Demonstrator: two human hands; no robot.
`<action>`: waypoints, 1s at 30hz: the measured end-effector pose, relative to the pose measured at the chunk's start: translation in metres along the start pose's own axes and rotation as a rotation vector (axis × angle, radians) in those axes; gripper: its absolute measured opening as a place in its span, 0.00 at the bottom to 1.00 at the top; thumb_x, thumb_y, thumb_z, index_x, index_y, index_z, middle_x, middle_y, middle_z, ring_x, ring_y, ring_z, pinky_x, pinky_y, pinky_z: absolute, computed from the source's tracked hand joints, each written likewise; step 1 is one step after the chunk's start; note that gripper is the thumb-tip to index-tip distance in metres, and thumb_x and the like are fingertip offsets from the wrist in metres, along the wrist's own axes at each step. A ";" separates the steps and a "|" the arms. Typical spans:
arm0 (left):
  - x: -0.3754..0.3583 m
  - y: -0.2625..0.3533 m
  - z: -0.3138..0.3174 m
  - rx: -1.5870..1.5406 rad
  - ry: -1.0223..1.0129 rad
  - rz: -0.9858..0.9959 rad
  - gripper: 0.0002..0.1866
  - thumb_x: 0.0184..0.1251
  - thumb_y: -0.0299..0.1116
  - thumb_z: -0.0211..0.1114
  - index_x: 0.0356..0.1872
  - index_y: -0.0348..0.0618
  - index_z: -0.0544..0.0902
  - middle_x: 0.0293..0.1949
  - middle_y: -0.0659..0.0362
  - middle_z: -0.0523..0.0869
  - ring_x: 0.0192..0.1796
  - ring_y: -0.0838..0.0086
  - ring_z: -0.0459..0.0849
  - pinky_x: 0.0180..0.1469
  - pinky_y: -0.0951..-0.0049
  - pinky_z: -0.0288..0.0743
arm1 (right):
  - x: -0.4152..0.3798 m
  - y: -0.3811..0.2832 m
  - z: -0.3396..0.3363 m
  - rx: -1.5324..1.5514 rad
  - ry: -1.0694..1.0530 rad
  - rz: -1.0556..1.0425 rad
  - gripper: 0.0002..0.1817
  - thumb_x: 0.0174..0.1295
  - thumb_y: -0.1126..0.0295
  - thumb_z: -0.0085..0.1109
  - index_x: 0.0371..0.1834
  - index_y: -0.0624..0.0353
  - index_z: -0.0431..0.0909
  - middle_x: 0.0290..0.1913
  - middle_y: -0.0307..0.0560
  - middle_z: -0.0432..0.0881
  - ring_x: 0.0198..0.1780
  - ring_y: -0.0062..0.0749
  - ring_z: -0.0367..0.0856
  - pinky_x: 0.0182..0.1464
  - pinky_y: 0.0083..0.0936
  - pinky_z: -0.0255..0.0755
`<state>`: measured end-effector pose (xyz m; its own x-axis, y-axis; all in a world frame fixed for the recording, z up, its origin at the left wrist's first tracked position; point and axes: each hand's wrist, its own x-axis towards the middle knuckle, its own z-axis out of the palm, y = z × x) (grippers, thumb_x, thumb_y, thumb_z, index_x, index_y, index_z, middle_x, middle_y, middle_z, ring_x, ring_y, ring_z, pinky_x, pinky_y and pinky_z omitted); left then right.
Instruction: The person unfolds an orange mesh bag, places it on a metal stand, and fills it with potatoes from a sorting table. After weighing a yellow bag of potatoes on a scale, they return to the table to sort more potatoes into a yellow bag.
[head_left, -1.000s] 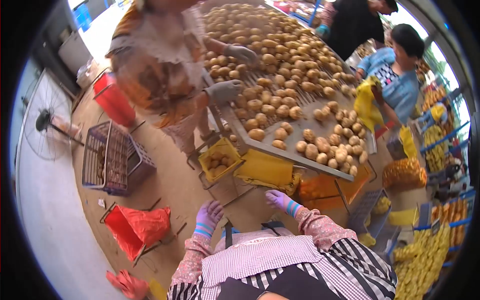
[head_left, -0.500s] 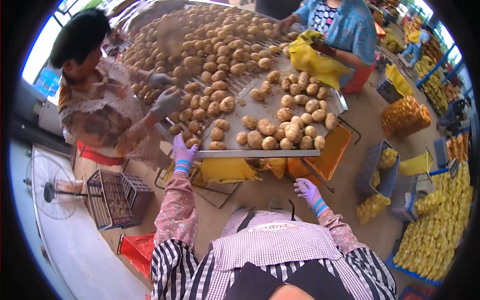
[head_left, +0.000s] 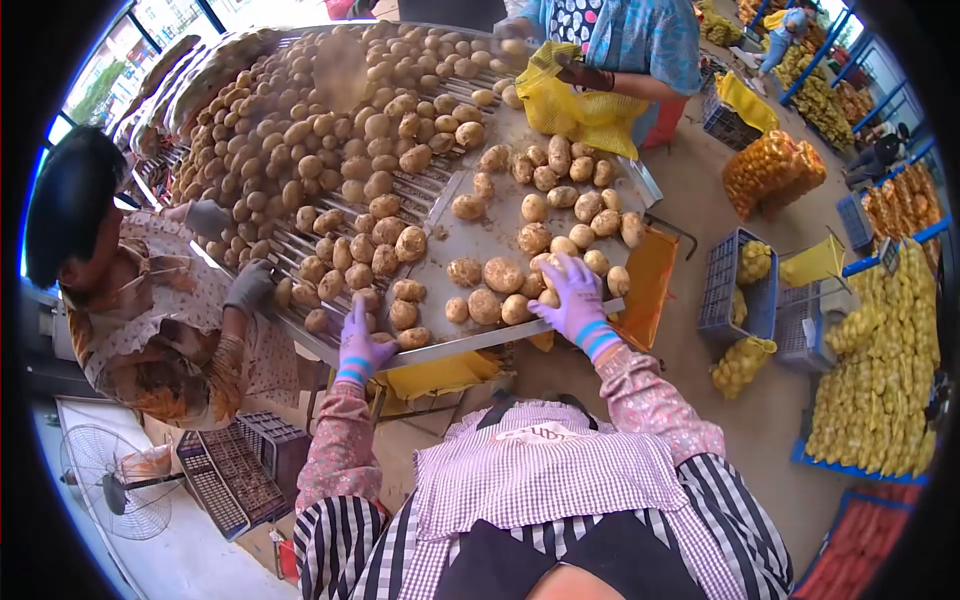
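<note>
My left hand [head_left: 363,345], in a purple glove, rests at the front rim of the metal sorting table [head_left: 470,345], its fingers stretched out beside a few potatoes [head_left: 404,315]. Over the rim farther right, my right hand [head_left: 575,297], gloved the same way, lies with spread fingers against potatoes at the front of the flat metal plate. What is under its palm is hidden. Brown, soil-marked potatoes [head_left: 503,274] lie on the plate around it.
Many more potatoes [head_left: 290,130] cover the slatted part behind. A co-worker's gloved hand [head_left: 250,287] is at the left; another person holds a yellow mesh bag [head_left: 580,105] at the back right. An orange bag [head_left: 645,285] hangs under the table; crates [head_left: 740,285] stand right.
My right hand has risen from beside the table onto the potatoes at its front edge. My left hand stays by the rim. The view has shifted, and the left co-worker appears farther left.
</note>
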<state>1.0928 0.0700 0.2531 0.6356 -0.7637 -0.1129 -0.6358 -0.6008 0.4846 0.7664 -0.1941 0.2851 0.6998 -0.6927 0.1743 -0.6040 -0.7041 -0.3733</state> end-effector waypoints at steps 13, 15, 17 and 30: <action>0.028 0.137 0.095 -0.281 -0.128 0.309 0.48 0.49 0.30 0.78 0.76 0.48 0.65 0.79 0.35 0.53 0.76 0.38 0.65 0.76 0.56 0.68 | 0.007 0.096 -0.011 0.083 0.058 0.357 0.32 0.49 0.66 0.81 0.60 0.46 0.79 0.74 0.49 0.66 0.70 0.51 0.72 0.74 0.41 0.68; 0.040 0.163 0.106 -0.365 -0.241 0.400 0.46 0.52 0.29 0.76 0.76 0.46 0.66 0.80 0.35 0.52 0.77 0.39 0.63 0.77 0.57 0.65 | 0.004 0.110 -0.012 0.171 0.113 0.374 0.24 0.53 0.70 0.78 0.54 0.51 0.80 0.68 0.49 0.72 0.67 0.50 0.75 0.71 0.38 0.71; 0.045 0.185 0.118 -0.450 -0.286 0.410 0.43 0.57 0.29 0.75 0.76 0.47 0.66 0.81 0.39 0.53 0.77 0.42 0.66 0.75 0.57 0.69 | -0.003 0.126 -0.006 0.308 0.176 0.411 0.24 0.54 0.72 0.76 0.55 0.52 0.80 0.66 0.49 0.74 0.67 0.48 0.75 0.71 0.36 0.71; 0.076 0.221 0.123 -1.848 -0.940 -0.393 0.19 0.80 0.53 0.56 0.50 0.49 0.81 0.46 0.60 0.88 0.46 0.67 0.87 0.49 0.62 0.84 | -0.028 0.083 -0.023 1.950 0.150 0.888 0.28 0.75 0.41 0.51 0.57 0.55 0.79 0.36 0.47 0.89 0.30 0.35 0.87 0.27 0.31 0.83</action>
<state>0.9469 -0.1500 0.2446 -0.1383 -0.9014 -0.4102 0.8864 -0.2974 0.3548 0.6878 -0.2363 0.2698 0.4398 -0.7364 -0.5141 0.4584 0.6764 -0.5766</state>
